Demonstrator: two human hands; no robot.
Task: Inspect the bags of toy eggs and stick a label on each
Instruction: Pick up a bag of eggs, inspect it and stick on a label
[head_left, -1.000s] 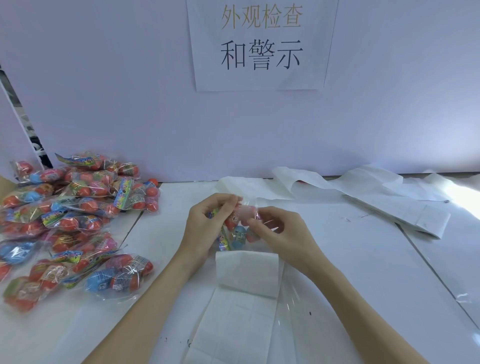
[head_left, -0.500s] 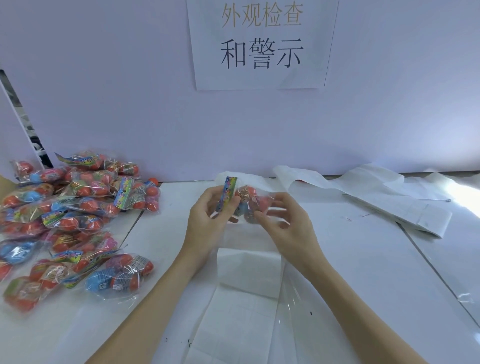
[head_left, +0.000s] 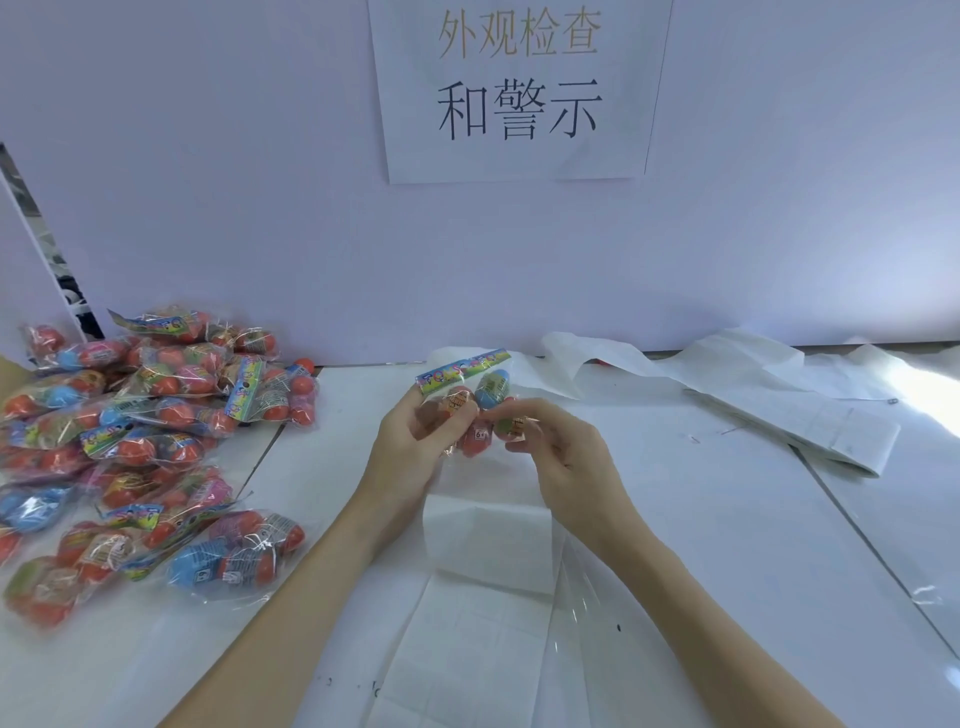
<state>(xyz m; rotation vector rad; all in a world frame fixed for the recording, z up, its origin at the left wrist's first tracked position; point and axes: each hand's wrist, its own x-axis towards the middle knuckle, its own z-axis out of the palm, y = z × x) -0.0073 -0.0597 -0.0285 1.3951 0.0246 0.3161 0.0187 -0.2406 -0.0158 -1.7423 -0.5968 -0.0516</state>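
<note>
A single bag of toy eggs (head_left: 470, 410) is held up between the two hands, above the white label sheet (head_left: 488, 540) that lies on the table (head_left: 727, 519) just below the wrists. The bag is judged to be light, with a thin, crinkly clear film that is likely to be slippery and to give under pressure; the eggs inside appear hard and rounded, so they can be expected to roll against one another when the bag is turned. The printed header card (head_left: 462, 368) across the top, just beyond the fingertips, is the stiffest part and would offer the surest hold, while a flat stretch of film is judged best for a label.

The left hand (head_left: 415, 441) is curled round the left side of the bag, its fingers wrapped over an orange egg, so the bag is gripped firmly there. The right hand (head_left: 563, 452) is partly closed, with thumb and forefinger pinching the bag's right side at a green egg; whether a label is also caught in that pinch cannot be told, as the area is small and blurred.

A heap of further bags (head_left: 140, 441) lies well to the left of the left hand. More loose backing paper (head_left: 779, 395) is strewn beyond and to the right of the right hand.
</note>
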